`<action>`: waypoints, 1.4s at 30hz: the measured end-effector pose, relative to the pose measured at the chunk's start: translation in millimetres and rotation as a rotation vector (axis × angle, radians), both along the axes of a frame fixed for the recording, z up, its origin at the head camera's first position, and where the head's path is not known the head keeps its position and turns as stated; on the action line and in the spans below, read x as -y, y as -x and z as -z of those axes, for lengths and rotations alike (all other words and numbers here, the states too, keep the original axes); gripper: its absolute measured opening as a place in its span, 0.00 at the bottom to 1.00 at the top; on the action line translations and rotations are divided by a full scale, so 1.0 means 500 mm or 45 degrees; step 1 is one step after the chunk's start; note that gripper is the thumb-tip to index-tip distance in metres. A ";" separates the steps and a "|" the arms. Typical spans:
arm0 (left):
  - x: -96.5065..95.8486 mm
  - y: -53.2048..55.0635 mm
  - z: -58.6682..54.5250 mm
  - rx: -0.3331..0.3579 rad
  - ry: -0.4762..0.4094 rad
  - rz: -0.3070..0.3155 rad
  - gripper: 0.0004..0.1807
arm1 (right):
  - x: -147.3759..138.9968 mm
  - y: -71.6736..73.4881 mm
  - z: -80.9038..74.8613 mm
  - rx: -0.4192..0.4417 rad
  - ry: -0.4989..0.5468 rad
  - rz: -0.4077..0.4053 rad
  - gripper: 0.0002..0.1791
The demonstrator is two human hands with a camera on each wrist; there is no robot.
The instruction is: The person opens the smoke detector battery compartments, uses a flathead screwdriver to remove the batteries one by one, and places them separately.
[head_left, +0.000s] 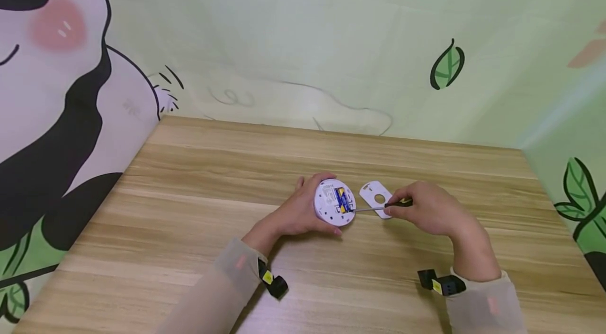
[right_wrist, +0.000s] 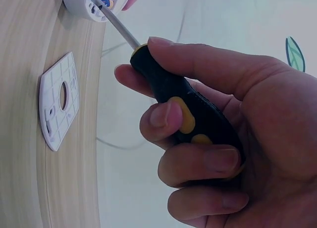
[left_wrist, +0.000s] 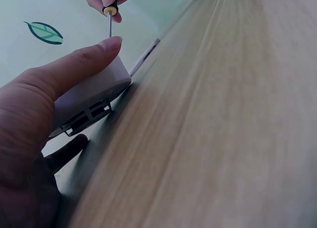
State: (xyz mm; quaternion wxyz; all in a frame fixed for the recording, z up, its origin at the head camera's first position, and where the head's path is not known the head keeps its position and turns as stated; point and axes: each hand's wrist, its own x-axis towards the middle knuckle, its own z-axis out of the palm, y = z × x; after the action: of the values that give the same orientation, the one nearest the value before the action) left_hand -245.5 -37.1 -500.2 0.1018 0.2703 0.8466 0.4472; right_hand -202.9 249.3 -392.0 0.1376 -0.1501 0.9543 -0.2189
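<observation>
Round white battery-powered device (head_left: 324, 204) sits just below and right of centre in the head view, its face turned up and fitted with two blue-and-yellow batteries (head_left: 341, 200). The left hand (head_left: 298, 212) grasps it by the rim, thumb along the lower edge, fingers around the far side. Whether the device bears on the table cannot be told.

The right hand (head_left: 433, 209) grips a screwdriver (right_wrist: 166, 82) by its black-and-yellow handle, fingers wrapped round it. The shaft runs left to the lower right end of the battery compartment; exact tip contact cannot be determined.

Just right of the device, a white mounting plate (head_left: 370, 193) with a round central hole lies on the wood-grain table (head_left: 189, 208). Black wrist cameras (head_left: 273, 280) are worn at both sleeve cuffs, lower part of frame. A panda mural (head_left: 42, 81) occupies the left; a painted leaf (head_left: 447, 67) marks the upper right.
</observation>
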 end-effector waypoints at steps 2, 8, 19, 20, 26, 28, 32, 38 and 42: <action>-0.002 0.003 -0.002 -0.020 0.005 0.003 0.66 | -0.002 0.002 -0.002 -0.001 -0.002 -0.003 0.14; -0.007 0.004 -0.004 -0.047 -0.001 -0.036 0.66 | -0.007 0.003 -0.005 0.010 0.018 0.001 0.13; 0.006 -0.020 0.013 0.060 -0.060 -0.096 0.61 | 0.002 -0.005 0.020 0.021 0.071 -0.035 0.10; 0.006 -0.020 0.012 0.048 -0.059 -0.084 0.61 | 0.002 -0.006 0.020 0.018 0.072 -0.033 0.10; -0.003 -0.007 0.004 -0.038 -0.065 -0.043 0.62 | 0.006 -0.004 0.010 0.044 0.095 -0.041 0.11; -0.004 -0.004 0.001 -0.042 -0.075 -0.056 0.64 | 0.009 -0.003 0.008 0.059 0.101 -0.041 0.12; -0.005 -0.003 0.000 -0.016 -0.086 -0.090 0.66 | 0.016 -0.003 0.007 0.075 0.093 -0.028 0.14; -0.002 -0.001 0.005 0.013 -0.084 -0.111 0.65 | 0.019 -0.003 0.009 0.086 0.101 -0.033 0.15; 0.000 0.002 0.008 -0.042 -0.035 -0.082 0.65 | 0.021 -0.003 0.010 0.091 0.104 -0.040 0.15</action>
State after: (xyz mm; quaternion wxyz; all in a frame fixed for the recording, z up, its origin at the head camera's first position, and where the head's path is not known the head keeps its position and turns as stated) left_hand -246.6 -37.0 -504.0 0.0697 0.2514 0.8501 0.4574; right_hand -201.3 238.9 -397.2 0.1689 -0.1627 0.9365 -0.2607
